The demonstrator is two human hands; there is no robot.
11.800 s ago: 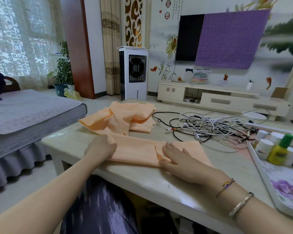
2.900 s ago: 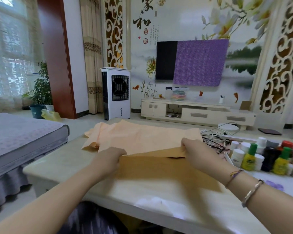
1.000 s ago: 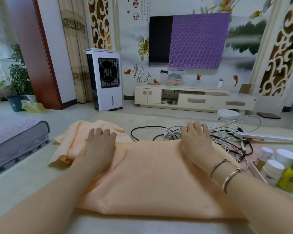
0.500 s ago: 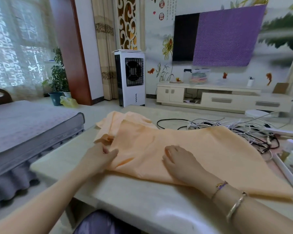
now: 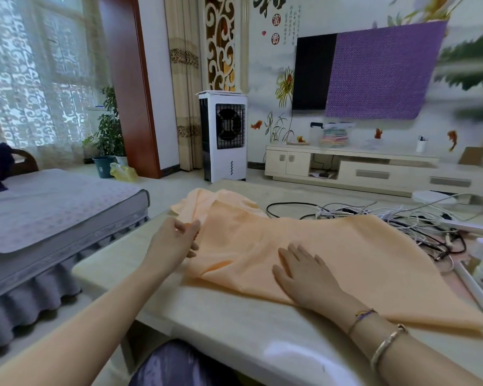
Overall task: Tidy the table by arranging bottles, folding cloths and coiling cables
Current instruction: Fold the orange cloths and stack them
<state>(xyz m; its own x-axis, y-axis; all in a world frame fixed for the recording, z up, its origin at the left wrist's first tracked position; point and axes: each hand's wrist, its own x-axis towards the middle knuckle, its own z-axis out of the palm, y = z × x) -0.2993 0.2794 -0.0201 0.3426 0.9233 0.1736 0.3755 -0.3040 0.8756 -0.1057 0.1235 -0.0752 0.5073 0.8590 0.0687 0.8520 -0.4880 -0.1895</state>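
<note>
1. One pale table (image 5: 234, 324) carries everything; a peach cloth (image 5: 332, 252) lies spread over its middle, crumpled at the far left corner.
2. A tangle of cables (image 5: 396, 215) lies just behind the cloth, partly under its far edge.
3. The right hand (image 5: 304, 271) rests flat on the cloth, fingers straight and slightly spread.
4. The left hand (image 5: 176, 240) pinches the cloth's left edge between thumb and curled fingers.

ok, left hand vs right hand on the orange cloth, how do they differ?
Left hand pinches the orange cloth at its left edge; right hand lies flat on top, fingers spread. Left wrist is bare; right wrist wears bracelets. Both touch the same cloth on the table.
</note>
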